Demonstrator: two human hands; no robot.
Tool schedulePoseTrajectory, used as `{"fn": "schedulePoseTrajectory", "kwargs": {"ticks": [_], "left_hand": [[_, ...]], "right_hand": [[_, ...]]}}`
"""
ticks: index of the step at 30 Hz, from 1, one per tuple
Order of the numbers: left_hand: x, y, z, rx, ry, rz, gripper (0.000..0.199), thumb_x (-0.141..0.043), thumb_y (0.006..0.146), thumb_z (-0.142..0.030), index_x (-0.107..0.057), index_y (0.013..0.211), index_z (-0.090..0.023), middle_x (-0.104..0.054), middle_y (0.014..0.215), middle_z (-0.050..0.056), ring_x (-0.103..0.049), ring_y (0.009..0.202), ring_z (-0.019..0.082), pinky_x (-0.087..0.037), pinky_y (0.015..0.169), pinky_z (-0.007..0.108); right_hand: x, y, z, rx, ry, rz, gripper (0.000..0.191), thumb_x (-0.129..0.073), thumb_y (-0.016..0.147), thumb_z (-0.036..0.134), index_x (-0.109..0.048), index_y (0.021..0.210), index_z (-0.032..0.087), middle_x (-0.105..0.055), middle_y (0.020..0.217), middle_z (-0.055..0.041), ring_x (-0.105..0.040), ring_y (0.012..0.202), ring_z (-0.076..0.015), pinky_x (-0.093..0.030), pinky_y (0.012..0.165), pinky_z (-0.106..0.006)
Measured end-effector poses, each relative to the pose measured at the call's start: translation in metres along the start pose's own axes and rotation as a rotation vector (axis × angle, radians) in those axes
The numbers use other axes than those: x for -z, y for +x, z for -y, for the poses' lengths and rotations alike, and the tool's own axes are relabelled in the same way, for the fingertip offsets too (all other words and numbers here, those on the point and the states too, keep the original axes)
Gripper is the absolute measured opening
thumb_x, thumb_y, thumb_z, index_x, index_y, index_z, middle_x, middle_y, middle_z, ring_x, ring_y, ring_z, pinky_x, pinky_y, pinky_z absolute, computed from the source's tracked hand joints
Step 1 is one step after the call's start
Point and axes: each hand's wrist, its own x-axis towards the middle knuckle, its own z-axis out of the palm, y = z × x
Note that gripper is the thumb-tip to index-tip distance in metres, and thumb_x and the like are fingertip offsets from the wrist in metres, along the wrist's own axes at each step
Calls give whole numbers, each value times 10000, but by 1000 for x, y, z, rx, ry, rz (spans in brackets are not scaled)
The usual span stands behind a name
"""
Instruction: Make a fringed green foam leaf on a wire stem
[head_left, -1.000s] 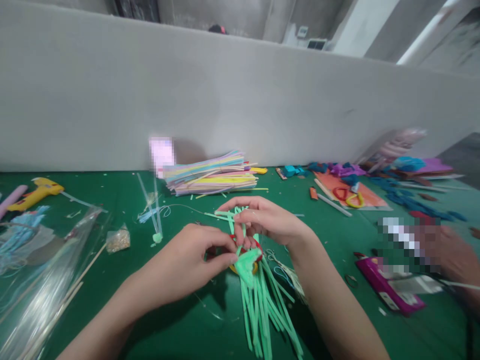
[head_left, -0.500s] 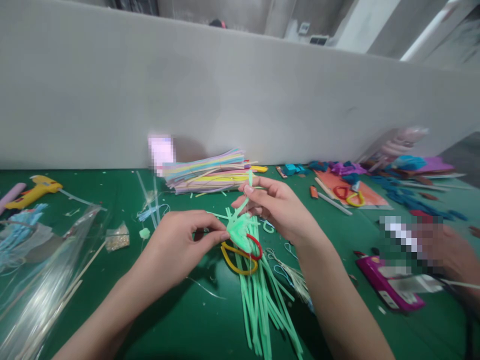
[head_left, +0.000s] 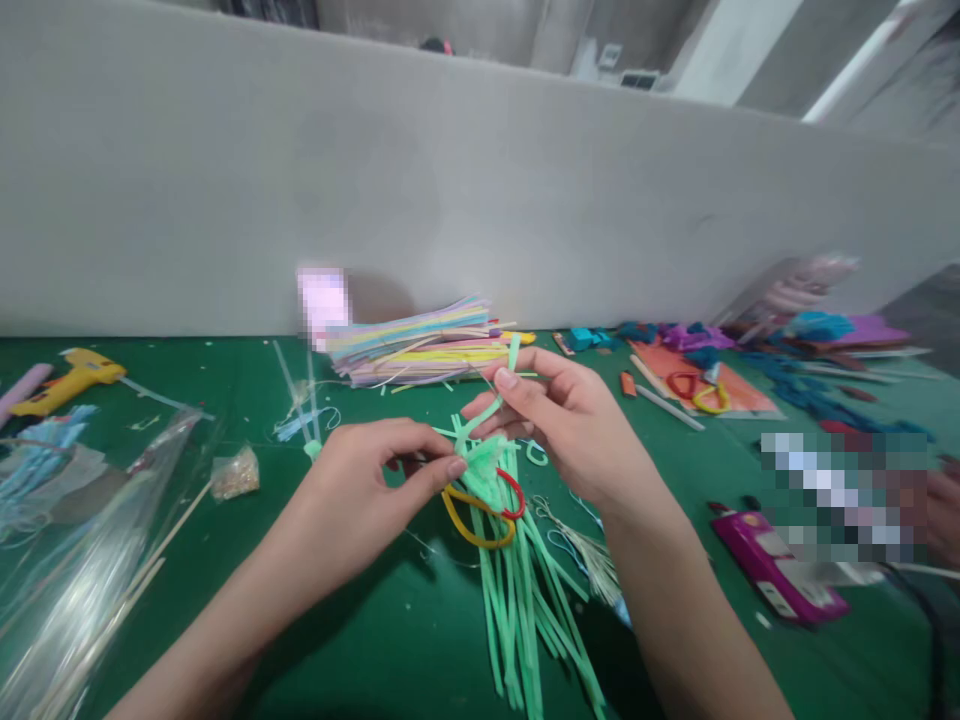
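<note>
My left hand [head_left: 375, 480] pinches the edge of a light green fuzzy pipe-cleaner piece [head_left: 486, 472] between thumb and fingers. Just up and to the right, my right hand [head_left: 562, 425] is closed on a green pipe cleaner [head_left: 489, 411]; its tip sticks up past the thumb, and its lower end reaches the fuzzy piece. Below both hands lie scissors with yellow and red handles [head_left: 454, 518], their blades hidden. Under them a bundle of green pipe cleaners [head_left: 517, 610] spreads toward me. A thin, pale thread trails near my left hand.
Multicoloured pipe cleaners [head_left: 412, 345] lie against the grey partition [head_left: 487, 190]. A yellow glue gun [head_left: 79, 380] and clear plastic sleeves [head_left: 97, 580] are at left. At right are a magenta box [head_left: 772, 570], a second pair of scissors [head_left: 709, 398] and another person's hand [head_left: 943, 510].
My right hand has shifted slightly right and down, and the pipe cleaner tip with it. The small green piece by the clear rods has moved right. The other person's hand has drawn rightward.
</note>
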Motion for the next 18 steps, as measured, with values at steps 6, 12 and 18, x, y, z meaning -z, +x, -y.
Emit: {"fn": "schedulePoseTrajectory", "kwargs": {"ticks": [6, 12, 18], "left_hand": [[-4, -1, 2, -13, -22, 18, 198, -629, 896, -365, -698, 757, -241, -640, 744, -47, -567, 690, 125, -412, 638, 249], [-1, 0, 5, -27, -42, -38, 158, -676, 870, -354, -719, 749, -262, -668, 781, -55, -601, 728, 118, -423, 664, 245], [2, 1, 9, -27, 41, -101, 136, -689, 856, -361, -744, 771, -271, -699, 802, -47, -620, 737, 126, -425, 646, 242]], "right_hand": [[-2, -3, 2, 21, -19, 17, 143, -639, 919, 333, -602, 942, 196, -777, 796, -18, -745, 689, -127, -600, 615, -200], [-4, -7, 5, 105, -105, -45, 128, -634, 921, 321, -605, 923, 197, -769, 774, -5, -720, 630, -111, -610, 623, -216], [-13, -18, 12, 176, -216, -104, 102, -616, 932, 300, -608, 902, 202, -772, 830, -12, -746, 750, -142, -629, 688, -245]]}}
